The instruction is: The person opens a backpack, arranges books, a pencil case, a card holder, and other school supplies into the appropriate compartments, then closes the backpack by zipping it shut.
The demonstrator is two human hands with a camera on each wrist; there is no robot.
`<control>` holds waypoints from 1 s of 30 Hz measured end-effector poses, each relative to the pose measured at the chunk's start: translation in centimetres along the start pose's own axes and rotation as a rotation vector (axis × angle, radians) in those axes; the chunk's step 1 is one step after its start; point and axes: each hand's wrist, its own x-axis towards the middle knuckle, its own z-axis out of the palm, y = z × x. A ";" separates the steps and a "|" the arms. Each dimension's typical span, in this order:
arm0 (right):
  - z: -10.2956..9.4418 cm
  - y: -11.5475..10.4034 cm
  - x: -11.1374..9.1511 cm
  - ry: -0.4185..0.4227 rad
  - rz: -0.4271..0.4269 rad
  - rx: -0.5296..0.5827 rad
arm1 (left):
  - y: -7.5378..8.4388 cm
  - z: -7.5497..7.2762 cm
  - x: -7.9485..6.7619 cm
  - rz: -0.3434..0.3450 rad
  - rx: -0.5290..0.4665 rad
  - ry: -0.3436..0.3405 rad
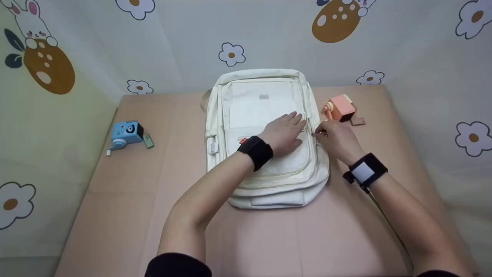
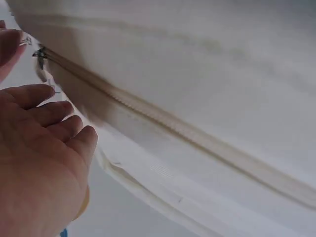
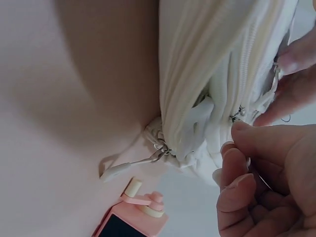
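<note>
A cream-white backpack (image 1: 261,109) lies front side up on the table. My left hand (image 1: 286,132) rests on its front, fingers extended toward the right-hand edge. At that edge my right hand (image 1: 338,140) pinches a zipper pull between thumb and fingers; in the right wrist view the metal zipper slider (image 3: 238,113) shows right at the fingertips. Another zipper pull (image 3: 160,153) hangs from the backpack's side, clear of both hands. The left wrist view shows a long zipper (image 2: 163,123) running across the fabric, its teeth together along the visible stretch.
To the right of the backpack stands a pink box with a crank handle (image 1: 342,107), beside a small brown block (image 1: 358,121). A blue box with a crank handle (image 1: 127,132) and a small green block (image 1: 148,141) lie at the left. Patterned cloth (image 1: 184,46) hangs behind the table.
</note>
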 end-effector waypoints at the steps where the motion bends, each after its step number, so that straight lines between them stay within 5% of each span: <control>1: 0.1 0.0 -0.1 0.002 0.000 -0.001 | 0.3 -0.1 -0.6 0.023 0.001 0.011; 12: 0.2 0.0 -0.5 0.022 0.013 0.012 | 3.8 1.8 -7.8 0.201 -0.036 0.078; 22: 0.4 0.0 -0.5 0.031 0.014 0.009 | 4.5 2.5 -8.2 0.157 0.050 0.006; 30: 0.3 0.4 -0.8 0.045 -0.017 -0.029 | 4.6 2.8 -8.1 0.186 0.073 0.020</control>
